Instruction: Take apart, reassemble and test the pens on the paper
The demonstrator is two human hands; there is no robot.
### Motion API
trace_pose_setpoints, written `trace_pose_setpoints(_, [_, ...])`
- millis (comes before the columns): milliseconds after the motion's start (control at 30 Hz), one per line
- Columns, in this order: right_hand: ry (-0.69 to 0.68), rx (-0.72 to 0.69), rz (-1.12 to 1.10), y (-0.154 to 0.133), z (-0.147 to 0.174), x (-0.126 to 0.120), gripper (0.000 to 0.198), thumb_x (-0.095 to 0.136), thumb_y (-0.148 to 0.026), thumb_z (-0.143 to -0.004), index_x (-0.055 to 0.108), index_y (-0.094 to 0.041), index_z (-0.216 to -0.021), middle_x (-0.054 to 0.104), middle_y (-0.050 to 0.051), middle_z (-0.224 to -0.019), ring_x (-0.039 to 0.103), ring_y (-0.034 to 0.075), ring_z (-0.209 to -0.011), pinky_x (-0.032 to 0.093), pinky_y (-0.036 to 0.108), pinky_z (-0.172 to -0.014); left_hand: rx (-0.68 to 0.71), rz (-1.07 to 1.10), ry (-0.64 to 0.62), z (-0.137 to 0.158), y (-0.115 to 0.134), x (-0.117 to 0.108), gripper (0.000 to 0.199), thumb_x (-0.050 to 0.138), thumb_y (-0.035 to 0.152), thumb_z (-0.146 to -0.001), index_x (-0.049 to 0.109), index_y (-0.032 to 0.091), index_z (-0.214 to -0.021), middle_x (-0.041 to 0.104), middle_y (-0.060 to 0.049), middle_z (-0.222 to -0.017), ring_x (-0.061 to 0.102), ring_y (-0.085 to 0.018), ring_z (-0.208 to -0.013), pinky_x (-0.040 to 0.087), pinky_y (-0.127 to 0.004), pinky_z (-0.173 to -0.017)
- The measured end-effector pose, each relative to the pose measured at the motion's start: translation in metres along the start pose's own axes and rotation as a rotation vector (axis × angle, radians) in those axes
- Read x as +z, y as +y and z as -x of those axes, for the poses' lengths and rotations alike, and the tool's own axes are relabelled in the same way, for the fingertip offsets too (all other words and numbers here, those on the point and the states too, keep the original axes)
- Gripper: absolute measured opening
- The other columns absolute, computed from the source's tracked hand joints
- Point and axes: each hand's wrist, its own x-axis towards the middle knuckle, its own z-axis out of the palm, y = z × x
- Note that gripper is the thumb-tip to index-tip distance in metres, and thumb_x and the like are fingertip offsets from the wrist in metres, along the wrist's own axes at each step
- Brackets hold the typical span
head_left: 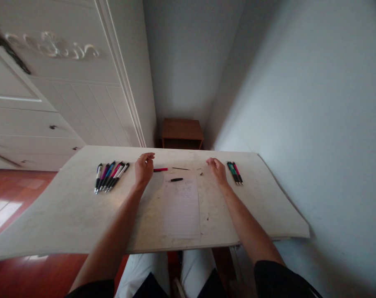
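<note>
My left hand [144, 169] rests at the far part of the table with its fingers curled inward; what they hold, if anything, is hidden. Just right of it lies a red pen barrel [161, 169] with a dark end. My right hand [217, 169] is also closed, fingertips together, and I cannot make out anything in them. Between the hands lie a thin dark refill [180, 168], a black pen grip piece [176, 179] and a tiny dark part [201, 174]. A lined sheet of paper [180, 215] with scribbles near its top lies below them.
Several pens [111, 177] in mixed colours lie in a row on the left of the white table [66, 219]. More pens, green and red [235, 173], lie at the right. A wall [299, 124] borders the right side; a brown wooden cabinet [183, 129] stands beyond.
</note>
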Motion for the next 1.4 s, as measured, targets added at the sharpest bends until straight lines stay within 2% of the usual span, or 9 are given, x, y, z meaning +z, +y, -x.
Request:
trace_pose_setpoints(100, [0.102, 0.1, -0.064, -0.001, -0.001, -0.001, 0.053, 0.037, -0.062, -0.091, 0.056, -0.019, -0.066, 0.061, 0.003, -0.064, 0.057, 0.016, -0.062, 0.045, 0.028, -0.063, -0.213, 0.026, 0.047, -0.004, -0.006, -0.007, 0.023, 0.042, 0.017, -0.07, 0.065, 0.016, -0.071, 0.063, -0.003, -0.064, 0.058, -0.017, -0.06, 0.043, -0.027, -0.059])
trace_pose_setpoints(233, [0.147, 0.129, -0.1, -0.003, -0.003, -0.002, 0.057, 0.036, -0.065, -0.089, 0.053, -0.02, -0.06, 0.054, 0.001, -0.055, 0.051, 0.015, -0.055, 0.04, 0.026, -0.056, -0.259, -0.006, 0.055, -0.005, -0.008, -0.008, 0.021, 0.042, 0.02, -0.067, 0.062, 0.018, -0.062, 0.057, -0.001, -0.055, 0.054, -0.016, -0.055, 0.039, -0.026, -0.056])
trace_pose_setpoints(433, [0.102, 0.11, -0.106, 0.0, -0.002, 0.0, 0.054, 0.04, -0.064, -0.089, 0.055, -0.019, -0.063, 0.056, 0.001, -0.059, 0.052, 0.015, -0.057, 0.04, 0.026, -0.057, -0.218, -0.041, -0.003, -0.003, -0.007, -0.005, 0.022, 0.042, 0.021, -0.069, 0.064, 0.018, -0.065, 0.061, -0.001, -0.06, 0.053, -0.016, -0.057, 0.037, -0.026, -0.054])
trace_pose_setpoints(533, [0.102, 0.11, -0.105, 0.001, -0.002, 0.0, 0.053, 0.04, -0.063, -0.089, 0.055, -0.019, -0.063, 0.055, 0.001, -0.058, 0.051, 0.015, -0.057, 0.039, 0.026, -0.057, -0.168, -0.064, -0.096, -0.002, -0.006, -0.004, 0.021, 0.043, 0.019, -0.071, 0.064, 0.019, -0.066, 0.065, -0.002, -0.066, 0.057, -0.017, -0.061, 0.04, -0.026, -0.057])
trace_pose_setpoints(700, [0.099, 0.111, -0.092, -0.003, -0.001, -0.001, 0.051, 0.04, -0.06, -0.09, 0.055, -0.019, -0.064, 0.054, 0.0, -0.059, 0.053, 0.015, -0.059, 0.04, 0.026, -0.059, 0.143, -0.143, -0.31, 0.003, -0.004, -0.007, 0.022, 0.049, 0.02, -0.075, 0.068, 0.019, -0.086, 0.07, -0.006, -0.09, 0.063, -0.021, -0.085, 0.049, -0.032, -0.077])
trace_pose_setpoints(800, [0.105, 0.057, -0.025, -0.01, 0.003, -0.001, 0.048, 0.04, -0.056, -0.092, 0.054, -0.019, -0.065, 0.056, 0.001, -0.061, 0.053, 0.015, -0.061, 0.039, 0.027, -0.061, 0.274, -0.177, -0.42, 0.004, -0.007, -0.011, 0.024, 0.054, 0.025, -0.077, 0.068, 0.019, -0.095, 0.07, -0.009, -0.1, 0.062, -0.024, -0.096, 0.048, -0.038, -0.088])
trace_pose_setpoints(900, [0.056, -0.027, 0.011, -0.022, 0.01, 0.002, 0.045, 0.04, -0.053, -0.093, 0.055, -0.019, -0.069, 0.061, 0.002, -0.067, 0.057, 0.017, -0.066, 0.041, 0.027, -0.065, 0.323, -0.2, -0.458, 0.002, -0.012, -0.015, 0.026, 0.059, 0.031, -0.077, 0.069, 0.018, -0.098, 0.07, -0.01, -0.103, 0.062, -0.026, -0.099, 0.047, -0.042, -0.092])
trace_pose_setpoints(1200, [-0.244, -0.379, -0.012, -0.052, 0.03, 0.025, 0.025, 0.047, -0.038, -0.095, 0.063, -0.02, -0.087, 0.064, 0.008, -0.087, 0.059, 0.019, -0.082, 0.049, 0.032, -0.075, 0.307, -0.219, -0.467, -0.003, -0.026, -0.022, 0.02, 0.067, 0.035, -0.074, 0.075, 0.02, -0.085, 0.072, -0.01, -0.101, 0.063, -0.028, -0.101, 0.05, -0.044, -0.092])
trace_pose_setpoints(1400, [-0.306, -0.421, -0.002, -0.052, 0.031, 0.034, 0.02, 0.051, -0.033, -0.093, 0.067, -0.021, -0.098, 0.065, 0.009, -0.094, 0.061, 0.02, -0.089, 0.051, 0.036, -0.083, 0.323, -0.195, -0.475, -0.002, -0.02, -0.021, 0.015, 0.065, 0.033, -0.076, 0.076, 0.023, -0.082, 0.073, -0.007, -0.092, 0.065, -0.026, -0.095, 0.051, -0.042, -0.088])
